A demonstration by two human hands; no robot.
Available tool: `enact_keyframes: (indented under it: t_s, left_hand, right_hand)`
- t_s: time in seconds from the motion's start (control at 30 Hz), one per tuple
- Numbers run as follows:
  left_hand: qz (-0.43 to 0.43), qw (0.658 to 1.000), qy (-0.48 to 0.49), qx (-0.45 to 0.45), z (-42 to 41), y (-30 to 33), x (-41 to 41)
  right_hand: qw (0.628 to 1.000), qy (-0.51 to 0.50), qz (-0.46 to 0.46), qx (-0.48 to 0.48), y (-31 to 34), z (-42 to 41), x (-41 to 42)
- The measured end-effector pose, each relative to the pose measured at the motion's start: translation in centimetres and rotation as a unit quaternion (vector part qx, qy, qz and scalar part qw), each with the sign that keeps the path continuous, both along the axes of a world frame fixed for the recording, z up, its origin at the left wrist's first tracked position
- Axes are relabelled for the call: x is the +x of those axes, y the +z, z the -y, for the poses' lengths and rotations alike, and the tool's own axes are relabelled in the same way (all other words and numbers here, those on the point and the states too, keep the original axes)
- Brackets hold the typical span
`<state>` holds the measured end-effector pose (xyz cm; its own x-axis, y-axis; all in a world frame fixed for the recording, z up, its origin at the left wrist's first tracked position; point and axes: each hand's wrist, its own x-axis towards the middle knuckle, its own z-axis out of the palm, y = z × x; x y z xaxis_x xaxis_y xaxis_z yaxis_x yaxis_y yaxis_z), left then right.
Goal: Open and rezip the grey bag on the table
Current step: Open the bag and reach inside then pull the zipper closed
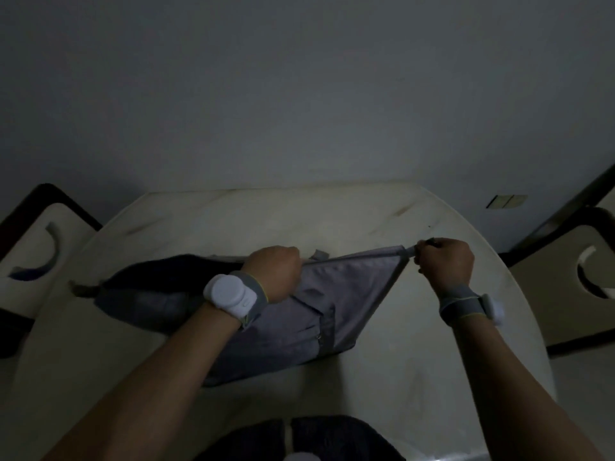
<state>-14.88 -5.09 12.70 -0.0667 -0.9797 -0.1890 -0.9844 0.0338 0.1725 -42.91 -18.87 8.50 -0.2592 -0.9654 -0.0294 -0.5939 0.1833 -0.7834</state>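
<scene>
Grey bag [299,314]: laid flat on the pale worktop [416,377], centre. Left hand [276,272]: grip curled on the bag's upper edge. Right hand [444,264]: grip pinched on the zip end at the bag's right corner.

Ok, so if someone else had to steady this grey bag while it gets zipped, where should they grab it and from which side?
Probably the top edge beside the zipper, from the far side. The grey bag lies flat on the table, so only that raised edge offers fabric to pinch. The left hand already grips it mid-edge, while the right hand pinches the right corner.
</scene>
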Motion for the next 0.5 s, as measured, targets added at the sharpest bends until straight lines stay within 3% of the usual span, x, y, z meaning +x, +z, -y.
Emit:
enact_keyframes:
  t_s: [0.2, 0.33, 0.43, 0.5]
  left_hand:
    - [0.03, 0.996, 0.068, -0.046, -3.4, -1.3, 3.7]
    - [-0.063, 0.991, 0.1, -0.056, -5.0, -2.9, 3.9]
    - [-0.06, 0.988, 0.143, -0.018, -6.7, -3.9, 4.2]
    - [-0.053, 0.985, 0.162, 0.012, -8.0, -4.2, 4.3]
  right_hand:
    - [0.998, 0.03, -0.061, 0.0, 1.0, -0.3, 2.3]
    - [0.965, 0.086, -0.207, -0.133, 3.0, -4.8, 6.2]
    - [0.92, 0.212, -0.217, -0.249, 2.8, -10.7, 9.7]
    - [0.887, 0.354, -0.209, -0.209, 1.3, -14.4, 11.9]
